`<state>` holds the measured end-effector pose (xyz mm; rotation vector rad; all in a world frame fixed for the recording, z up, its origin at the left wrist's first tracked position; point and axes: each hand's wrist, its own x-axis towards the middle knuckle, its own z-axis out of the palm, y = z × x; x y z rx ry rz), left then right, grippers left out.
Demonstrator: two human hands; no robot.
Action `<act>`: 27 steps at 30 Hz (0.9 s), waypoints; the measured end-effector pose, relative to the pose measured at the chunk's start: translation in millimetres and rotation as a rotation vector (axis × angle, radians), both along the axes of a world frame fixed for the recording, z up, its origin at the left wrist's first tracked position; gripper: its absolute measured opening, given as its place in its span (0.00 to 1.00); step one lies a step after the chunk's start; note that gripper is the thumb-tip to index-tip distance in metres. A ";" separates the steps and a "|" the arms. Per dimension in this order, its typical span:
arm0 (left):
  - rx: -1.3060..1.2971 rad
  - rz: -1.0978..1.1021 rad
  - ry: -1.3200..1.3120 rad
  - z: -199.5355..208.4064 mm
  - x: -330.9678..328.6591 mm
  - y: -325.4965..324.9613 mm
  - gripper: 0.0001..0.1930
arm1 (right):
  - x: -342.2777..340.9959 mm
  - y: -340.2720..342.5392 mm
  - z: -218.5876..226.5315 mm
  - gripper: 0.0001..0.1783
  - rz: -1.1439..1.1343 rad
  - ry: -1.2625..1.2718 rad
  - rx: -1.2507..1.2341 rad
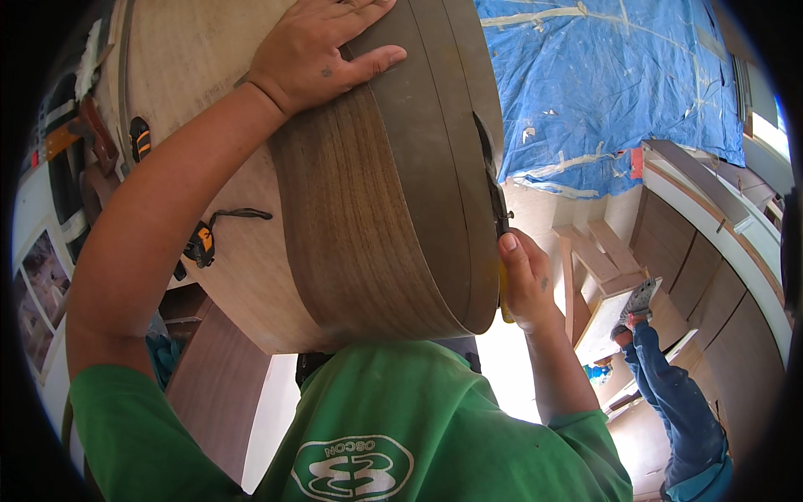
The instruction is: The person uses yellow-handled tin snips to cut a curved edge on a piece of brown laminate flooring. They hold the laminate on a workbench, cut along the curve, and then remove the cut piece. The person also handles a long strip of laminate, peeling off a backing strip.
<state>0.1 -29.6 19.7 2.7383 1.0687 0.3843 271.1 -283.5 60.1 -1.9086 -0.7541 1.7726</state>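
A wood-grain laminate sheet [339,209] curls over on itself on the table, its plain grey-brown back [418,100] turned up with dark lines running along it. My left hand [322,52] lies flat on the sheet at the upper middle, thumb apart, pressing on it. In my right hand [529,276], at the sheet's right edge, is a pair of snips [493,171] with dark blades and yellow on the handle. The blades lie along the edge strip, pointing away from me. My fingers partly hide the handles.
Left on the wooden tabletop [242,293] lie a black-and-orange tape measure [201,243] with a strap and an orange-black utility knife [140,138]. A blue tarp [602,84] spreads at upper right. At lower right another person [677,385] in blue stands by a wooden step [615,309].
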 end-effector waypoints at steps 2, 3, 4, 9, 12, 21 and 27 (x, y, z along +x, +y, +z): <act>0.002 -0.004 -0.004 -0.1 0.0 0.2 0.33 | 0.7 2.5 -0.6 0.27 0.002 0.013 0.008; 0.002 -0.005 -0.007 -0.2 0.1 0.3 0.33 | 2.4 3.4 -3.4 0.27 -0.002 0.037 0.015; 0.003 -0.007 -0.009 -0.3 0.1 0.3 0.33 | 3.5 3.9 -4.7 0.27 -0.006 0.061 0.022; 0.004 -0.007 -0.001 -0.3 0.3 0.9 0.33 | -0.8 5.9 0.8 0.27 -0.015 0.041 0.005; 0.008 -0.004 -0.002 -0.7 -0.5 0.4 0.33 | -0.9 5.8 2.6 0.27 0.001 0.030 0.001; 0.001 0.002 0.020 -0.6 0.1 0.0 0.33 | -1.7 10.3 -1.1 0.27 -0.029 0.075 0.035; 0.008 -0.002 0.031 0.8 0.4 0.1 0.33 | -2.6 7.8 -1.3 0.26 -0.048 0.088 0.014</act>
